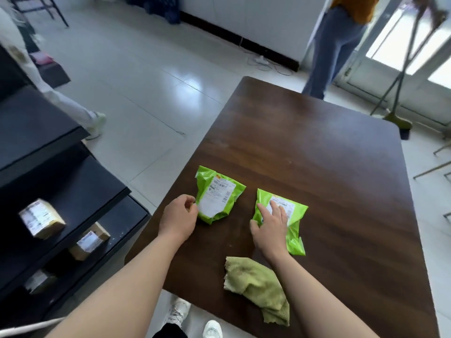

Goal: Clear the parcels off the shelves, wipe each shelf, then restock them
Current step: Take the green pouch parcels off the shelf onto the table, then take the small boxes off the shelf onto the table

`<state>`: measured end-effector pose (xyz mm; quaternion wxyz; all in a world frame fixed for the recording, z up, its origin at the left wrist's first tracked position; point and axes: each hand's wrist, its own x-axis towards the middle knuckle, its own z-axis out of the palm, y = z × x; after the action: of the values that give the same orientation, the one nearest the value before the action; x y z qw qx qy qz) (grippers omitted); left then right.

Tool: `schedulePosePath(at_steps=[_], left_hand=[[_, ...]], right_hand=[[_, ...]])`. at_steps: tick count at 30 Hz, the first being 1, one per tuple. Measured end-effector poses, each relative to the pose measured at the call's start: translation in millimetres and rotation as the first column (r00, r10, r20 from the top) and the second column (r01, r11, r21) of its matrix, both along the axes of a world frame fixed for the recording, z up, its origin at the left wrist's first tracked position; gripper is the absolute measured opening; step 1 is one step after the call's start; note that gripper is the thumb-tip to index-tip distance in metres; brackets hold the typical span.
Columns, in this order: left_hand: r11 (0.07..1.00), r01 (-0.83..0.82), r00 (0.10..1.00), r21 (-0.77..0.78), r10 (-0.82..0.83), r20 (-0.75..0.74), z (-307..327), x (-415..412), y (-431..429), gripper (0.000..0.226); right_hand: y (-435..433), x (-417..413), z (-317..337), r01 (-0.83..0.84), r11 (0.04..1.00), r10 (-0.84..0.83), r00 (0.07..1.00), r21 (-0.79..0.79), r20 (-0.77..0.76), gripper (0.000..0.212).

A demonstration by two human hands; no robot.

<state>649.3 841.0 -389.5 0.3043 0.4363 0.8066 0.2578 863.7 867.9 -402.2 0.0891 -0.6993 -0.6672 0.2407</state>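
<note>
Left parcel [217,196] and right parcel [292,215] lie side by side on desk [317,154]. Left grip [179,213] curls at left parcel's near edge, hold unclear. Right grip [271,228] rests flat, fingers spread, on right parcel. I'd keep both parcels clear of the cloth [256,284].

legible text: none | white labels [217,193] on green parcels [205,176]: blurred

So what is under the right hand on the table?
A green mailer parcel lies flat on the wooden table, with the right hand resting on it. The fingers cover part of its white shipping label; the print there cannot be read.
</note>
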Motion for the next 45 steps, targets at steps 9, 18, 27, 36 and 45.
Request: schedulePosePath(at_steps=[9,18,27,36,45], left_hand=[[0.942,-0.327,0.945,0.073,0.325,0.044,6.9,-66.4,-86.9,0.019],[0.785,-0.618,0.786,0.035,0.618,0.025,0.4,-143.7,-201.2,0.016],[0.644,-0.763,0.645,-0.062,0.764,0.003,-16.3,-224.9,-333.7,0.017],[0.683,-0.706,0.704,-0.189,0.705,-0.08,-62.7,-306.6,-411.2,0.015],[0.716,-0.651,0.74,-0.252,0.673,0.0,-169.0,-324.3,-411.0,0.014]], right_hand=[[-22.5,-91.2,19.6,-0.324,0.941,0.329,0.943,0.094,-0.051,0.042],[-78.2,-199.5,31.0,-0.597,0.795,0.605,0.793,0.105,-0.073,0.036],[-179.9,-317.8,11.5,-0.757,0.653,0.754,0.644,0.032,-0.131,0.036],[-267.9,-400.9,-47.7,-0.729,0.676,0.703,0.682,-0.11,-0.202,0.037],[-271.9,-440.9,-151.0,-0.735,0.647,0.724,0.676,-0.204,-0.137,0.039]])
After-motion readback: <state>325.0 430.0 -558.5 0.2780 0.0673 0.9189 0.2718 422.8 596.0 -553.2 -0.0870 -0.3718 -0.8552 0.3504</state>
